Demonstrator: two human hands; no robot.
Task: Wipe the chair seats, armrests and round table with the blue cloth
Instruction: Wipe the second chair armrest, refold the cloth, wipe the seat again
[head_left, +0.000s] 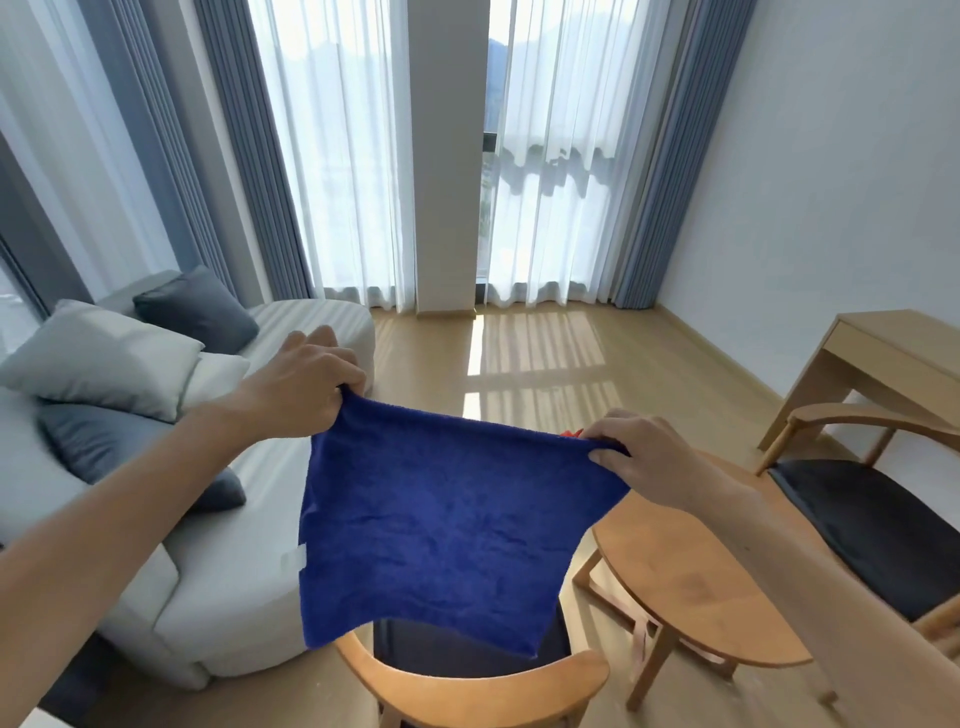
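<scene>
The blue cloth (441, 525) hangs spread out in the air in front of me. My left hand (306, 384) pinches its upper left corner and my right hand (644, 457) pinches its upper right corner, where a small red tag shows. Below the cloth stands a wooden chair (467, 686) with a curved backrest; its dark seat is mostly hidden by the cloth. The round wooden table (691, 587) sits to the right, partly behind my right forearm. A second wooden chair (872, 514) with a dark seat and curved armrest stands at the far right.
A light grey sofa (218, 597) with grey and white cushions fills the left side. A wooden desk (883, 353) stands against the right wall. Sheer and blue curtains cover the windows at the back, with wooden floor (519, 353) before them.
</scene>
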